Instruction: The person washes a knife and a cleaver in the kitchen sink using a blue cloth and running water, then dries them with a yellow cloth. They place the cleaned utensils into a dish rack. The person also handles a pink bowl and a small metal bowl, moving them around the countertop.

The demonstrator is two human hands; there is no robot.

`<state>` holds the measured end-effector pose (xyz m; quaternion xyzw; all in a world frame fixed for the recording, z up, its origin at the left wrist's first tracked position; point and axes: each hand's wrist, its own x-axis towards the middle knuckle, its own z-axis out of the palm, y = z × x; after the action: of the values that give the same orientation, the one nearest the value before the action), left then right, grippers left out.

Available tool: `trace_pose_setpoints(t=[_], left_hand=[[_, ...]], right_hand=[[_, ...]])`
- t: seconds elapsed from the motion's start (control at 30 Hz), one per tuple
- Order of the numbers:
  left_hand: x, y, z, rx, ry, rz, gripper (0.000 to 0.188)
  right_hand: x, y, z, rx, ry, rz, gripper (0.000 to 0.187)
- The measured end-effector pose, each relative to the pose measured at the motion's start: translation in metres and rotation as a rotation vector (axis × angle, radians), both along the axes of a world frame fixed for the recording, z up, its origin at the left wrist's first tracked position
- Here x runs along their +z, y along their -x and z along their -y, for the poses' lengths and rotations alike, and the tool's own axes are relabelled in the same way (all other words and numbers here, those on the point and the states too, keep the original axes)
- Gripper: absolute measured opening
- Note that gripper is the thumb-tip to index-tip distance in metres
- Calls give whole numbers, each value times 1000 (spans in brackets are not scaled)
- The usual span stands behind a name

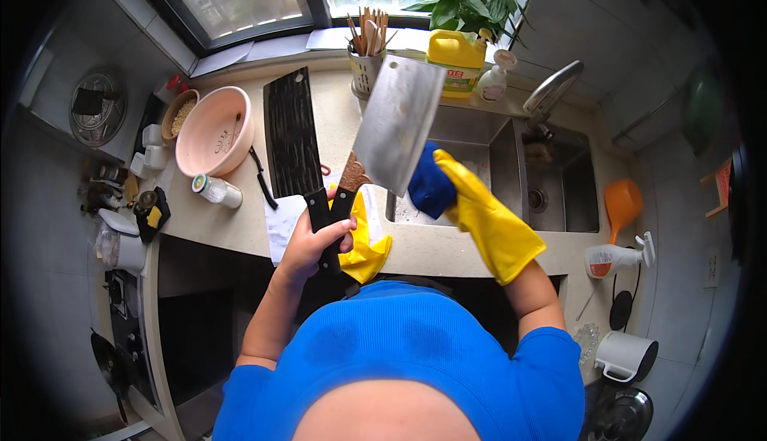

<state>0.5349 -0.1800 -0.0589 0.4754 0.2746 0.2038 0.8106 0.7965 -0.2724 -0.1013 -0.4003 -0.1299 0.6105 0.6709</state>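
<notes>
My bare left hand (307, 243) is closed round the handles of two cleavers, their blades fanned apart and pointing away from me. One is a black cleaver (289, 133) with a streaked dark blade; the other is a silver cleaver (398, 121) with a patterned copper-coloured collar. My right hand (479, 209) wears a yellow rubber glove and grips a bunched dark blue cloth (432, 181) at the silver blade's right edge. The glove hides the fingers' exact hold. A second yellow glove (367, 241) lies on the counter's front edge, partly behind the left hand.
A double steel sink (505, 161) with a tap (551, 89) lies to the right. On the counter stand a pink basin (214, 131), a white-capped jar (217, 191), a utensil holder (366, 72) and a yellow jug (455, 61). A spray bottle (613, 260) is at the right.
</notes>
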Motion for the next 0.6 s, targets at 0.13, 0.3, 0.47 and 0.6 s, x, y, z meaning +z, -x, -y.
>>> trace_pose_setpoints(t=[0.13, 0.3, 0.47, 0.6], left_hand=[[3, -9, 9, -33, -20, -118, 51], [-8, 5, 1, -23, 75, -159, 52], [-9, 14, 6, -25, 75, -149, 46], [1, 7, 10, -95, 72, -151, 48]], right_hand=[[18, 54, -12, 102, -165, -150, 36], [22, 12, -4, 48, -231, -577, 35], [20, -23, -15, -401, -506, 179, 34], [-18, -8, -16, 76, -241, -364, 49]])
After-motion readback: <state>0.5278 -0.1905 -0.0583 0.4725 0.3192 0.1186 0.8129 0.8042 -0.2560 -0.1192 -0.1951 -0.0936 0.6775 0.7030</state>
